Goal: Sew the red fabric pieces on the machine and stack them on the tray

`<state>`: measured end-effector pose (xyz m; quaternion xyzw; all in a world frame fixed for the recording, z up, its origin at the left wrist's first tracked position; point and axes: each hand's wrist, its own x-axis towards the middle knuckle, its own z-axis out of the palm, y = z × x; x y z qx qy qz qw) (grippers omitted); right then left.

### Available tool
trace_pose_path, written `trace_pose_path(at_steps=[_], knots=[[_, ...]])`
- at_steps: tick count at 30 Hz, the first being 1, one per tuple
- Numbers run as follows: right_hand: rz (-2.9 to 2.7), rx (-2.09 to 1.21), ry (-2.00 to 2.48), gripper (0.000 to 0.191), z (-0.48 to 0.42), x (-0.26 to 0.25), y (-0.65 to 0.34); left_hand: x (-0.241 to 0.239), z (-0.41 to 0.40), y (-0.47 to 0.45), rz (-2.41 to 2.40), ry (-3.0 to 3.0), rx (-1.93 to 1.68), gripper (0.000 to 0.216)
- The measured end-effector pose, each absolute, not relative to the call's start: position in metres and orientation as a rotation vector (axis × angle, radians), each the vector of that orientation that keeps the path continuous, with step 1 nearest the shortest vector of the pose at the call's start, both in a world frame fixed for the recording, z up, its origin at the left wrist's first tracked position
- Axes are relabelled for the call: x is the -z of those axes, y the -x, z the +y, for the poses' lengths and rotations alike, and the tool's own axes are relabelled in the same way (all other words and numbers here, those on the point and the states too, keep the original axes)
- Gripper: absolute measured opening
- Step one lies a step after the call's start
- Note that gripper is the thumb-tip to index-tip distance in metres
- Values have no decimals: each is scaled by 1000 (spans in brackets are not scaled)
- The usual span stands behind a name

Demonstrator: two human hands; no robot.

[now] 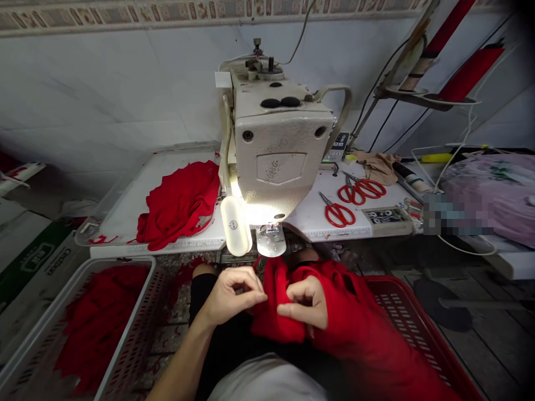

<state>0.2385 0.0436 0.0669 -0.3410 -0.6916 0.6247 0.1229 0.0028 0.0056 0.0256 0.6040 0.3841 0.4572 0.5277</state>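
Red fabric [282, 323]: bunched over the lap [225, 345], below the sewing machine [284, 136], spreading along the right forearm.
Left hand [236, 298]: at the fabric's edge, thumb and forefinger tips pressed together; cannot tell whether cloth or thread is between them.
Right hand [309, 303]: against the fabric, forefinger bent, thumb extended; cannot tell whether they pinch a fold.
Red basket [401, 295]: beside the fabric, on the right.
Tabletop [121, 192]: red pile [184, 195] left, red-handled scissors [339, 214] right.
White basket [129, 328]: red cloth [102, 317] inside.
Thread stand [434, 101]: 2 red spools [470, 72].
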Motion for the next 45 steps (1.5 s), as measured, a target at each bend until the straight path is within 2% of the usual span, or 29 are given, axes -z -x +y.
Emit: trace_pose_path(at_steps=[2,4,8,12,18,23,28,38,45], knots=[[-2241,-1802,997,38,45,-81,-242,-30,9,-11,1012,-1533,-1032,20],[-2332,-1804,1008,32,47,-81,-244,-31,12,-20,952,-1660,-840,30],[-2195,-1764,1085,26,52,-46,-249,-27,14,-24,924,-1661,-656,25],[-1856,-1679,1171,36,57,-19,-254,-20,12,-11,1126,-1445,-797,28],[-1613,-1595,1203,36,60,-24,-244,-21,7,-3,1174,-1233,-1068,30],[-1653,-1442,1173,34,57,-42,-235,-27,8,5,1302,-1677,-1211,22],[-1745,-1185,1118,33,60,-59,-233,-31,14,11,1315,-1992,-1206,24],[-1364,-1508,1268,37,85,-57,-233,-47,43,-6,1494,-1401,-1332,20],[-1204,-1478,1306,36,104,-49,-238,-48,67,-13,1477,-1383,-1454,18]])
